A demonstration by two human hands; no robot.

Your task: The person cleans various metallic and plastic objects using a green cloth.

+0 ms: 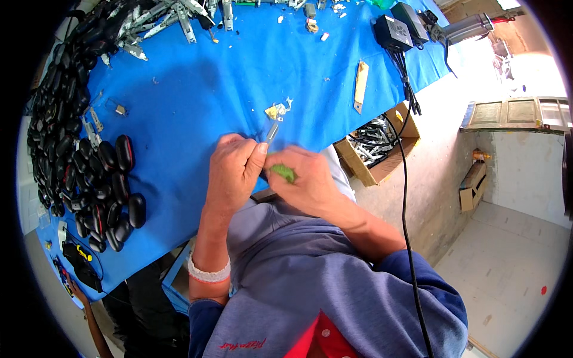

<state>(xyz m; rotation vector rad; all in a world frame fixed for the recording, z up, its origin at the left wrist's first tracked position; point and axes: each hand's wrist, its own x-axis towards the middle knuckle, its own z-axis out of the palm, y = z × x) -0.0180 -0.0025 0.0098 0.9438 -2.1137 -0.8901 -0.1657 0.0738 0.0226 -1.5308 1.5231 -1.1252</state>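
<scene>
Just past the table's near edge, above my lap, my two hands meet. My left hand pinches a small metal part between thumb and fingers, with its end sticking up. Wrapped in my right hand is a tool with a green handle; that hand is slightly blurred and the tool's working end is hidden. Just beyond the metal part, small yellow and clear scraps lie on the blue cloth.
Many black oval cases are heaped at left, with metal strips piled behind. A cardboard box of metal pieces stands at right. A black cable passes my right arm. Another person's hand touches the table's lower-left edge.
</scene>
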